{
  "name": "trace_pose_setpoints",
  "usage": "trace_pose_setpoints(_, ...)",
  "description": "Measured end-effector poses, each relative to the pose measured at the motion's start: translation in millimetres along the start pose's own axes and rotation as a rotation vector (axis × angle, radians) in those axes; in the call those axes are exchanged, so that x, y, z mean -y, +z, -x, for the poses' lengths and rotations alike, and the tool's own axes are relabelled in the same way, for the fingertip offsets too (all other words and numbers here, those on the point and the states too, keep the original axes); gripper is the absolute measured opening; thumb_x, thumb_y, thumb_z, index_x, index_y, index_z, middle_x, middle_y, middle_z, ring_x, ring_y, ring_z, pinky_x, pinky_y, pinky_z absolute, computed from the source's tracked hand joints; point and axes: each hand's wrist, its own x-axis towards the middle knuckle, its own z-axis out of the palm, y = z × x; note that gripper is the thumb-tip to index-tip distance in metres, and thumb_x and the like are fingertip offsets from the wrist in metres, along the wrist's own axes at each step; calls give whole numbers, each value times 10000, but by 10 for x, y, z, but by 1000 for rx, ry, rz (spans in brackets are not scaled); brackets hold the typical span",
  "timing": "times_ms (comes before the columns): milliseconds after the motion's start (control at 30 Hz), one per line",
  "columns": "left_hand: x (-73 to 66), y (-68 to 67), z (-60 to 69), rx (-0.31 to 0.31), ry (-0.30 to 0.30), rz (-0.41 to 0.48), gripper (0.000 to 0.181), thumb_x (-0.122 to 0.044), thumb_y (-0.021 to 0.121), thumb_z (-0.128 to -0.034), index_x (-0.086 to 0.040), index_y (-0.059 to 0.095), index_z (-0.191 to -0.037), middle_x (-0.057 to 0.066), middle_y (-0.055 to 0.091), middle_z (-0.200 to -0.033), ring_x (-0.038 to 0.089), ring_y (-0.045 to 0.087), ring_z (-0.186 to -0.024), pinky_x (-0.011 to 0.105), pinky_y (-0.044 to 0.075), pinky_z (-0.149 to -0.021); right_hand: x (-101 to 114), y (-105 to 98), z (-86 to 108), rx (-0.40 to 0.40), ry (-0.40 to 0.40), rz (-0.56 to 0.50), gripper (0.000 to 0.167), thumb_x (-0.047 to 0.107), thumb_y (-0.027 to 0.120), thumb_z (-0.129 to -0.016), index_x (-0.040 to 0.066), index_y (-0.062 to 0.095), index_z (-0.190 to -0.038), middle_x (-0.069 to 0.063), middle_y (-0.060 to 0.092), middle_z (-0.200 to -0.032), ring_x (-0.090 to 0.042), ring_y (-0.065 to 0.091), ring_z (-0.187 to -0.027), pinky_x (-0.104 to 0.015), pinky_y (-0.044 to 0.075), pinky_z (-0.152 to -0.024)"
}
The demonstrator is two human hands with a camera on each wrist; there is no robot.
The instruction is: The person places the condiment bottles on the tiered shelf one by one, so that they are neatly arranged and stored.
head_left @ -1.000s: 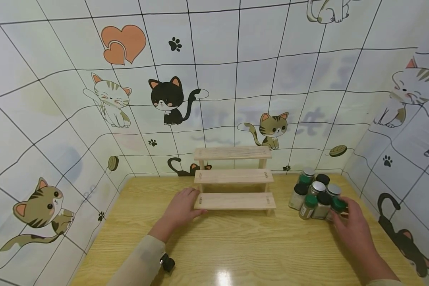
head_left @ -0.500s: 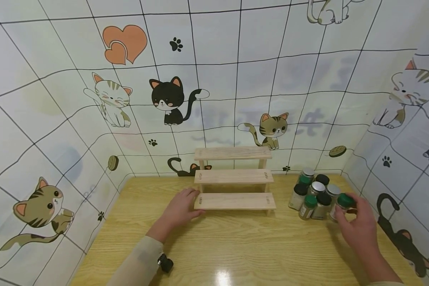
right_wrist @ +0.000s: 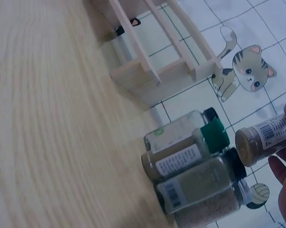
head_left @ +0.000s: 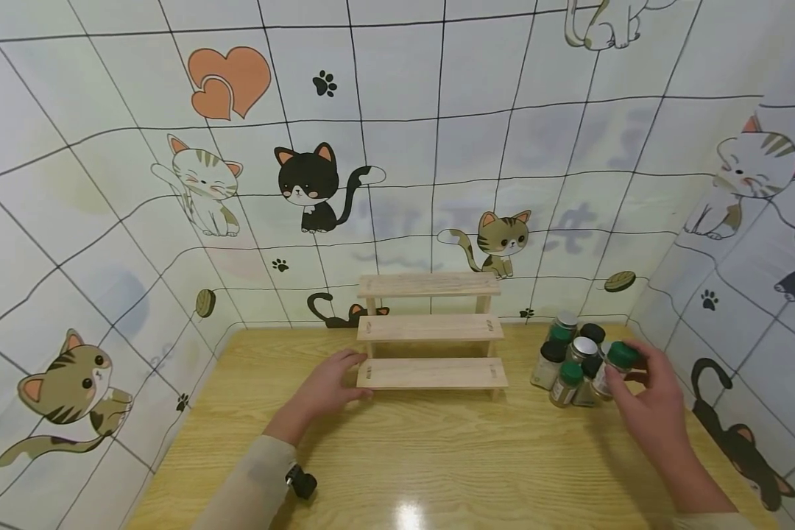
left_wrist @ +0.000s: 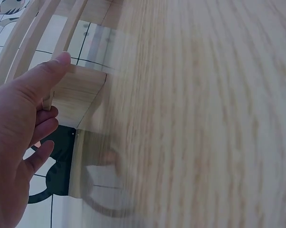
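My left hand [head_left: 324, 386] grips the left end of the lowest step of a three-tier wooden rack [head_left: 430, 374]. In the left wrist view, the thumb lies on one side of the board [left_wrist: 47, 100] and curled fingers on the other. At the right, my right hand [head_left: 657, 412] holds a green-capped spice jar [head_left: 621, 356] between thumb and fingers. The right wrist view shows this jar's clear base [right_wrist: 250, 147] raised off the table, its label with a barcode visible. Its cap is out of that view.
Several spice jars [head_left: 570, 374] with green, black and silver caps stand close together beside the held jar. Wall sheeting with cat drawings [head_left: 503, 243] encloses the wooden table [head_left: 437, 456] at the back and sides. A small black device [head_left: 301, 482] sits at my left wrist.
My right hand has lifted the green-capped spice jar out of the front right of the group, upward and slightly left. The left hand stays on the rack.
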Motion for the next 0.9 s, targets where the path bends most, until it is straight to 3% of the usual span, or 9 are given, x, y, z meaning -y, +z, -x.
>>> trace_pose_setpoints(333,66,-22,46,-1,-59,136,813,-450,955,-883,-129,630,-1555,107,584,-1591,386,496,-1518,606,413,-1227,228,200,-227,96,12,-140,595,-80,751,-1009,53,565,-1558,127,598,-1307,26,613,-1088,-54,486,-887)
trace_pose_setpoints(500,66,-37,52,6,-83,179,814,-450,964,-872,-147,637,-1553,99,578,-1606,396,461,-1546,621,376,-1250,351,327,-330,146,-10,-160,567,-39,750,-1030,67,577,-1559,39,597,-1317,30,627,-1044,-71,509,-832)
trace_pose_setpoints(700,42,-45,7,8,-75,192,789,-410,983,-857,-119,659,-1515,60,653,-1478,338,607,-1379,591,467,-1178,466,512,-477,199,-90,-219,588,-83,765,-1002,47,582,-1546,-124,640,-1300,26,626,-1092,-71,503,-866)
trace_pose_setpoints(900,7,-48,-25,10,-43,214,780,-336,998,-848,-59,661,-1495,37,676,-1365,307,634,-1300,571,499,-1139,641,650,-608,273,-142,-271,591,-81,753,-1013,65,574,-1557,-128,640,-1315,25,633,-1111,-96,520,-877)
